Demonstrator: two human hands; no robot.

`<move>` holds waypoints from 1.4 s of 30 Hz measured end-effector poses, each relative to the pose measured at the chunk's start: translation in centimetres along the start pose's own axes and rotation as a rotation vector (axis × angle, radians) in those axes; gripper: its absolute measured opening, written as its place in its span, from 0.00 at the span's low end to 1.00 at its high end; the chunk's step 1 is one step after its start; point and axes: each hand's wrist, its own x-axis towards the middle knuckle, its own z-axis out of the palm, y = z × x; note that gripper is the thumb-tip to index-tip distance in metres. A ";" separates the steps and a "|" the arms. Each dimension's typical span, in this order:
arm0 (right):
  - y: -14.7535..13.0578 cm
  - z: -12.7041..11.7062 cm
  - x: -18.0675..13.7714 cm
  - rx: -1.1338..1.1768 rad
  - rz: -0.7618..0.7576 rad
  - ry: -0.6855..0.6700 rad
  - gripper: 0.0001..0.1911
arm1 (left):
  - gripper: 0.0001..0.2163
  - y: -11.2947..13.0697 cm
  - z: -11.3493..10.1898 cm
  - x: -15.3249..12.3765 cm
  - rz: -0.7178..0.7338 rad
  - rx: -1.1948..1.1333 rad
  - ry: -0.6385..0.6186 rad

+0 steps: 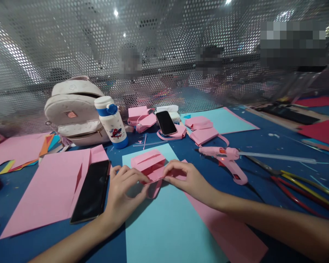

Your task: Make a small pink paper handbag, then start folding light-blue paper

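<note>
A small pink paper bag point(148, 162) lies on a light blue sheet point(164, 219), its open side facing me and a paper strip hanging below the near edge. My left hand point(126, 186) pinches that edge at its left between thumb and forefinger. At the right end of the same edge, my right hand point(188, 182) pinches the paper too. Part of the bag's right side is hidden by my right fingers. To the right of my hands rests a pink glue gun point(227, 157) with a long clear glue stick in its back.
Left of my hand are a dark phone point(92, 191) and pink sheets point(46, 186). Behind stand a backpack point(74, 109), a white-and-blue bottle point(112, 124), another phone point(166, 122) and several finished-looking pink paper bags point(204, 135). Cutters with red and yellow handles point(295, 186) lie right.
</note>
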 end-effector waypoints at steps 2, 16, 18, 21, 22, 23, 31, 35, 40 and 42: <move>-0.1 0.0 0.0 0.001 -0.004 -0.003 0.05 | 0.05 0.1 0.0 0.0 -0.020 -0.008 0.000; 0.0 0.1 -0.2 -0.042 -0.044 0.005 0.05 | 0.06 0.2 0.0 -0.1 -0.020 -0.011 0.007; -0.1 0.1 -0.2 -0.053 -0.068 0.008 0.04 | 0.06 0.3 0.0 -0.1 -0.009 -0.005 0.010; -0.2 0.0 -0.1 -0.068 -0.128 0.009 0.05 | 0.06 0.4 0.0 -0.1 0.015 0.003 0.013; -0.2 0.0 -0.1 -0.078 -0.151 0.009 0.05 | 0.06 0.4 0.0 -0.1 0.023 0.006 0.014; -0.1 0.0 -0.1 -0.090 -0.177 0.010 0.04 | 0.06 0.5 0.0 -0.1 0.029 0.008 0.014; -0.1 0.1 -0.2 -0.163 -0.287 0.013 0.04 | 0.05 0.6 0.0 -0.1 0.064 0.021 0.010; -0.2 0.2 -0.3 -0.163 -0.310 0.010 0.04 | 0.06 0.7 -0.1 0.0 0.062 0.025 -0.011; 0.0 0.2 -0.3 -0.156 -0.318 0.017 0.05 | 0.06 0.8 -0.1 -0.1 0.064 0.032 -0.025; 0.0 0.2 -0.2 -0.155 -0.317 0.014 0.06 | 0.06 0.8 -0.1 -0.1 0.066 0.033 -0.024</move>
